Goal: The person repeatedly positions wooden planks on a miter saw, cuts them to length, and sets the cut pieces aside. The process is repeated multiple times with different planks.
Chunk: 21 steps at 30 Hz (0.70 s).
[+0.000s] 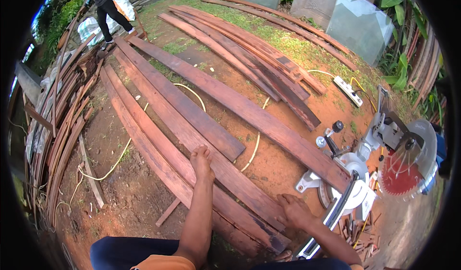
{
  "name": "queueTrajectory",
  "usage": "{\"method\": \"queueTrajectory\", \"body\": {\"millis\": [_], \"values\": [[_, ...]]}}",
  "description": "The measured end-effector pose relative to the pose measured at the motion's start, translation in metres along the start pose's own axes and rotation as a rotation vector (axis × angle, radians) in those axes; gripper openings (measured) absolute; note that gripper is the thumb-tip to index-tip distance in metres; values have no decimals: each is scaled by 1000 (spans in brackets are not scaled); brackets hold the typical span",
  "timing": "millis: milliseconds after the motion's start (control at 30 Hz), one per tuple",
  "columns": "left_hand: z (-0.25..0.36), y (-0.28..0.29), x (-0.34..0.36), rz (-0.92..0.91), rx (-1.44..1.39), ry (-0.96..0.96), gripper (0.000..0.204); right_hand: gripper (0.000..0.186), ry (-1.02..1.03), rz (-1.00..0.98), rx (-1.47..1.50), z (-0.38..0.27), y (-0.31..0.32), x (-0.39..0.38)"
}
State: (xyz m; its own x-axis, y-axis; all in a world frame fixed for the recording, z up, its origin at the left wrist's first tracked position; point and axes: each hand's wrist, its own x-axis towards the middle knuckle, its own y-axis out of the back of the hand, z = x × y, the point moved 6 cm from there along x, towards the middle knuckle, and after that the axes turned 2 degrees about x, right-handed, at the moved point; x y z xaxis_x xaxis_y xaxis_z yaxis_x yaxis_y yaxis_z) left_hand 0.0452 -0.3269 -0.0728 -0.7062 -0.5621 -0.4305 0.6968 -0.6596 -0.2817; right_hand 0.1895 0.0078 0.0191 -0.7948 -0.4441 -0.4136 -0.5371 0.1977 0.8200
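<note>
My left hand (202, 162) grips a long reddish plank (244, 192) at its upper edge with bent fingers, near the middle of the view. My right hand (293, 210) is closed on the same plank near its lower right end. Two more reddish planks (146, 145) lie alongside it on the left, and a darker plank (216, 130) lies just beyond it. Another long board (249, 114) reaches across to the silver mitre saw (355, 166) at the right, whose red circular blade (398, 174) is raised beside it.
A person (110, 10) stands at the far upper left by white sacks (120, 10). Stacked boards (62, 126) line the left, more planks (230, 44) lie behind. A white power strip (348, 91), pale cables (252, 154), glass panes (355, 30) and wood offcuts (355, 236) are about.
</note>
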Motion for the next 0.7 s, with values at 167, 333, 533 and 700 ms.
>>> {"method": "queueTrajectory", "body": {"millis": [167, 333, 533, 700], "values": [[-30, 6, -10, 107, 96, -38, 41, 62, -200, 280, 39, 16, -79, 12], [-60, 14, -38, 142, 149, -102, 50, 57, -244, 306, 250, 38, -89, 21], [-47, 21, -31, 335, 262, -357, 62, 49, -150, 229, 139, -2, -52, -16], [-8, 43, 15, 194, -185, -12, 80, 70, -236, 176, 250, -5, -19, -85]]}}
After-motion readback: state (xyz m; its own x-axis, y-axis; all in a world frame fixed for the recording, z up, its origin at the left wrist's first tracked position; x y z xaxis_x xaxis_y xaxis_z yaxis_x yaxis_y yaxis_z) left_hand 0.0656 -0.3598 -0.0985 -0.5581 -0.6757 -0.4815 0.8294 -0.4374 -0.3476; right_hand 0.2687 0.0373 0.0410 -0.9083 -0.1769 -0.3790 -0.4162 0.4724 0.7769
